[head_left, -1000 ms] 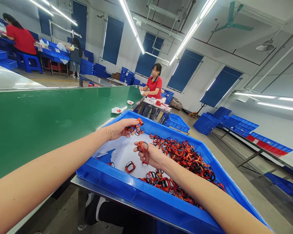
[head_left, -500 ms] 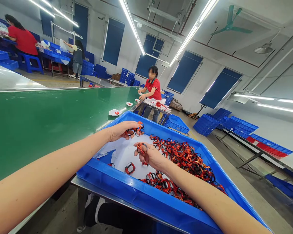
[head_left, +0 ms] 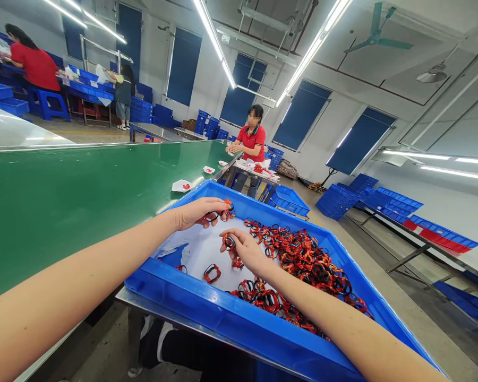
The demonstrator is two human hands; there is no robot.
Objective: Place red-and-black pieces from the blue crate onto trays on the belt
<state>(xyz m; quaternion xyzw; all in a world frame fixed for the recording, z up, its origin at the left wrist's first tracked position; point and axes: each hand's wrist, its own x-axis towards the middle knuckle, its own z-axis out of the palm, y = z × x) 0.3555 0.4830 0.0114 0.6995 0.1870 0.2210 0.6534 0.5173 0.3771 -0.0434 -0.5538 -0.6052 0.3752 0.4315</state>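
My left hand [head_left: 199,213] is closed on a small bunch of red-orange and black ring-shaped bands [head_left: 227,211], above the far left part of a blue plastic crate [head_left: 215,313]. Lower and to the right, my right hand [head_left: 245,250] pinches one such band [head_left: 228,243] between thumb and fingers. Another band hangs or lies just under its fingers; I cannot tell which. A large heap of the bands [head_left: 302,254] fills the crate's right side, and more lie along the near wall. One single band [head_left: 212,273] rests on the white sheet [head_left: 197,260] lining the crate.
Left of the crate runs a green conveyor belt [head_left: 83,196] carrying small white trays [head_left: 181,185] with red pieces. A person in red [head_left: 253,140] works at a table beyond the crate. Stacked blue crates [head_left: 338,201] stand at right; more people are at the back left.
The white trays on the belt have shifted slightly left and nearer. The band in my right hand has turned, and its fingers have closed in more. My left hand has barely moved.
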